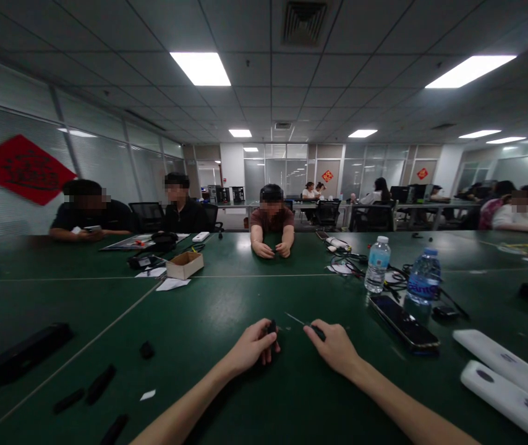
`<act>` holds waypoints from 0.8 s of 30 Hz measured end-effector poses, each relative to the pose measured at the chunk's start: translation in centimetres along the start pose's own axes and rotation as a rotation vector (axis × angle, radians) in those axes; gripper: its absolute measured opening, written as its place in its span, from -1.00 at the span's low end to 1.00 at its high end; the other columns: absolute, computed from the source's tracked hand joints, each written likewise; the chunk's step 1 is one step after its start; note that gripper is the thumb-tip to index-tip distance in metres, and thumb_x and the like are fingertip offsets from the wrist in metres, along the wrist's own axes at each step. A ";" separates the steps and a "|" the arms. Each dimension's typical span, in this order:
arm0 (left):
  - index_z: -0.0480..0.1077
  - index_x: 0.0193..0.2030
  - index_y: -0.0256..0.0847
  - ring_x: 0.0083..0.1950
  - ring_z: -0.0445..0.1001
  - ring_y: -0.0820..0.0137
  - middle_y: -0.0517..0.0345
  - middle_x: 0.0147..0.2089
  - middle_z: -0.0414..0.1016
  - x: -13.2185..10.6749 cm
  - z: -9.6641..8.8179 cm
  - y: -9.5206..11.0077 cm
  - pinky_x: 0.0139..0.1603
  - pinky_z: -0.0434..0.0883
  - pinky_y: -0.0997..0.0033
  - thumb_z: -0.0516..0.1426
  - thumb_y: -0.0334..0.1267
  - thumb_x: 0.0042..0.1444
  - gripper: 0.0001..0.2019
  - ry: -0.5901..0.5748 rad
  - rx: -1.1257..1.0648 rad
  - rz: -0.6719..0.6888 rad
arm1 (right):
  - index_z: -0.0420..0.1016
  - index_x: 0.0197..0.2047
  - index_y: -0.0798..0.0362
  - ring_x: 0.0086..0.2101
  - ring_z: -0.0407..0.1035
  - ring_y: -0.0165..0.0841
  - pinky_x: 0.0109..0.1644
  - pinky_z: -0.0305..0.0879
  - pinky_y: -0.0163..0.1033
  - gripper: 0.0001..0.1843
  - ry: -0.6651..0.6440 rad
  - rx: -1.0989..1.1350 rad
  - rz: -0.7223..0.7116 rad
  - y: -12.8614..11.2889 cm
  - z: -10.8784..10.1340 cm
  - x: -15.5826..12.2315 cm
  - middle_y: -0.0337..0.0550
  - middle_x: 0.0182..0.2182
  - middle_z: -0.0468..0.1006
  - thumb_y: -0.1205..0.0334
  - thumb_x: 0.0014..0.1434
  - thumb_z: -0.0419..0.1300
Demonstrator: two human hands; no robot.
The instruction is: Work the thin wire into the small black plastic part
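Note:
Near the middle of the green table, my left hand is closed around a small black part, whose kind I cannot make out; the fingers cover much of it. My right hand grips a screwdriver by its dark handle. Its thin metal shaft points up and to the left, with the tip apart from the black part. Left of my forearm lie several loose black pieces, among them a small block and a longer piece. A white scrap lies beside them.
To the right are a phone, two water bottles, black cables and two white elongated devices. A small cardboard box and a long black object lie left. A person sits opposite, hands on the table.

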State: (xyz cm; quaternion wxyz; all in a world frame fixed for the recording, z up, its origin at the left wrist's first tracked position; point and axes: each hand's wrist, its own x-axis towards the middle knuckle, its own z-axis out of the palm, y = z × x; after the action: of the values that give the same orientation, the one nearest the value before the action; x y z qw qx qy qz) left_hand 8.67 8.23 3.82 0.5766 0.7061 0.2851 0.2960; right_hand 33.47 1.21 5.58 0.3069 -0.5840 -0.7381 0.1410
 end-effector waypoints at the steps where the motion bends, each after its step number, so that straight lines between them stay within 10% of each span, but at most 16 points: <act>1: 0.25 -0.03 -0.26 -0.49 0.42 0.48 0.03 -0.29 0.50 0.0 0.0 0.1 -0.57 0.29 0.57 0.06 0.04 0.20 -0.61 0.008 -0.020 0.002 | 0.48 -0.12 0.04 -0.44 0.43 -0.37 -0.37 0.30 -0.31 -0.51 -0.022 -0.014 -0.031 -0.2 -0.1 -0.1 -0.18 -0.38 0.55 -0.11 0.37 -0.12; 24: 0.24 -0.02 -0.24 -0.48 0.43 0.48 0.03 -0.25 0.47 0.3 -0.2 -0.4 -0.56 0.31 0.56 0.04 -0.02 0.23 -0.65 0.052 -0.027 0.036 | 0.51 -0.21 0.02 -0.47 0.39 -0.39 -0.35 0.23 -0.33 -0.60 -0.121 -0.152 -0.216 -1.4 -0.5 -0.5 -0.22 -0.44 0.53 -0.06 0.33 -0.02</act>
State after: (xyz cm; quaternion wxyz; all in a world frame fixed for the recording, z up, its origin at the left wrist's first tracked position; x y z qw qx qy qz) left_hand 8.70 8.66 3.46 0.5732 0.6953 0.2831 0.3284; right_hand 32.72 0.23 6.61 0.2304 -0.5130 -0.8224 0.0857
